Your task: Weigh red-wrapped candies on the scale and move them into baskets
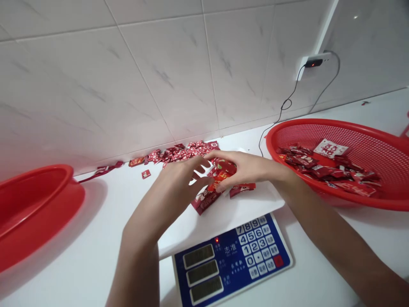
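White marbled tile wall (159, 76), white table (111, 264) below. Right red basket (332, 122), perforated, cut off by frame edge: jumbled dark-red packets (329, 170) inside, one white-and-red packet (330, 149) on top. Left red basket (47, 217) also cut off; inside only partly visible. Blue scale (231, 260) between baskets, displays dark, no digits legible, top keys partly hidden by white tray (243, 215) above. Left hand (188, 175) and right hand (247, 167) over tray, red packets (204, 202) between them, partly covered. Left fingers curved, apart from thumb; right thumb and fingers curl around packets, can't tell if gripping. Small-packet heap (179, 154) by wall, partly hidden behind hands.
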Motion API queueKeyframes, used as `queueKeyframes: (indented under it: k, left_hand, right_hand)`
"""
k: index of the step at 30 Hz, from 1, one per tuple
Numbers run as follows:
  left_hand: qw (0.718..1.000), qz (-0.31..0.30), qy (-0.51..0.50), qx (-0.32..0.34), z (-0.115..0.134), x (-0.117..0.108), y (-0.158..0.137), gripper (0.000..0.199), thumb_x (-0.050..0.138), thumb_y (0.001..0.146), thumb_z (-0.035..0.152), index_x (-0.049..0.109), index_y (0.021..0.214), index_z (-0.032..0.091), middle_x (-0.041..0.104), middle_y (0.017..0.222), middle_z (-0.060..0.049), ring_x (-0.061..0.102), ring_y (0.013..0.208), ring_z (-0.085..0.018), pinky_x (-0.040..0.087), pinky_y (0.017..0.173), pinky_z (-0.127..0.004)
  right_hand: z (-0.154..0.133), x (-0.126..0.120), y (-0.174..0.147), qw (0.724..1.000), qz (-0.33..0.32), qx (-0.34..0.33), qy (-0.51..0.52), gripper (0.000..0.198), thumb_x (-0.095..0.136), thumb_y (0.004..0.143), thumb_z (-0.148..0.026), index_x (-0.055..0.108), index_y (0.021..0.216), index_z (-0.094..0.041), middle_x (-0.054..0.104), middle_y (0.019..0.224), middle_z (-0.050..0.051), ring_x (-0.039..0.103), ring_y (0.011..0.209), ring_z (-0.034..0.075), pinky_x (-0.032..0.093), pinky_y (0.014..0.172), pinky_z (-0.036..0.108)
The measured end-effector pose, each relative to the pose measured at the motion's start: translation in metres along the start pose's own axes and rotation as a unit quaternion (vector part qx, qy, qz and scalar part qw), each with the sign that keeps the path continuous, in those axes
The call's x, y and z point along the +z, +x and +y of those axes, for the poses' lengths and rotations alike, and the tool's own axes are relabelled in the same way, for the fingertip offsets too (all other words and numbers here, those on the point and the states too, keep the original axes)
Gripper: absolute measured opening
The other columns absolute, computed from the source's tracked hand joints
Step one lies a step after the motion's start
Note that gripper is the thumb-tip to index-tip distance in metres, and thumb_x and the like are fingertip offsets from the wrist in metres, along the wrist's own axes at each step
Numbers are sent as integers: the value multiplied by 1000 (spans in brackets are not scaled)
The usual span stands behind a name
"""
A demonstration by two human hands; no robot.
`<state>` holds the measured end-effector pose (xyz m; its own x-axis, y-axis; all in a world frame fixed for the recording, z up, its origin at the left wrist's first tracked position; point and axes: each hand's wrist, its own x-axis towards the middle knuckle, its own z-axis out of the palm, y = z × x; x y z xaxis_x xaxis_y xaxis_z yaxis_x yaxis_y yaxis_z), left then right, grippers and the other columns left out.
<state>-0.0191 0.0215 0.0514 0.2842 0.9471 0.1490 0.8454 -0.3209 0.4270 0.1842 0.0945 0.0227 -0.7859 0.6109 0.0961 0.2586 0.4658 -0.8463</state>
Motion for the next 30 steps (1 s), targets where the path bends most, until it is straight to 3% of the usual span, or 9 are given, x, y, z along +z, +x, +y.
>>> queueKeyframes:
  k: [4,6,9,12,15,18,21,27,30]
  left_hand:
    - [997,7,79,8,1,3,2,19,47,89,26,65,88,24,73,81,-4,64,67,-23,45,60,-33]
    - [993,39,112,4,-1,1,-1,18,46,89,26,63,82,25,71,77,-4,63,65,-23,41,56,-32]
    - [991,69,117,3,-5,-4,-5,16,48,90,31,64,88,27,73,82,-4,66,70,-25,43,57,-33]
    - [993,76,95,3,-5,-7,-7,17,51,89,36,65,91,28,74,85,-4,68,74,-25,47,60,-33]
    - [994,83,73,2,0,-6,-6,19,54,90,39,67,94,27,74,85,-4,68,75,-25,49,62,-34]
    - [995,103,4,7,6,-3,-3,33,59,91,52,65,112,27,75,99,-6,70,90,-26,55,71,-36]
    - [989,115,-88,14,7,0,-1,53,60,91,58,52,132,25,73,111,-8,70,102,-26,58,78,-36]
    - [981,58,-182,35,9,-4,-1,38,64,88,59,62,91,22,73,94,-6,70,94,-25,59,73,-32]
    - [967,76,-240,31,11,-5,-1,40,67,86,59,63,100,22,72,90,-4,71,88,-24,61,73,-32]
  right_hand:
    - [-6,-6,-6,999,34,-10,-15,74,80,73,-37,52,141,-36,46,152,-1,47,135,23,38,115,36]
    - [-9,-11,-11,999,46,3,-28,72,78,77,-38,51,143,-36,50,148,1,51,131,24,41,113,38]
    - [-10,-15,-16,998,58,25,5,68,71,83,-31,48,146,-32,64,128,4,65,107,22,55,97,38]
    - [-8,-14,-18,990,112,32,83,65,66,85,-25,46,147,-31,65,122,4,69,94,21,62,81,37]
    - [-8,-10,-16,974,195,-15,113,66,67,85,-26,45,147,-32,60,130,4,66,105,23,61,87,39]
    - [-12,-4,-15,964,240,-64,95,67,68,85,-29,44,147,-33,58,134,3,59,119,26,54,102,44]
    - [-20,2,-15,966,231,-71,93,67,68,86,-31,43,148,-32,59,133,2,58,121,26,51,104,44]
    - [-32,12,-21,970,187,-78,137,67,69,86,-28,43,148,-32,62,126,1,62,113,22,55,96,36]
    - [-36,16,-22,970,178,-71,151,68,67,87,-27,41,149,-31,64,120,1,65,107,22,57,92,37]
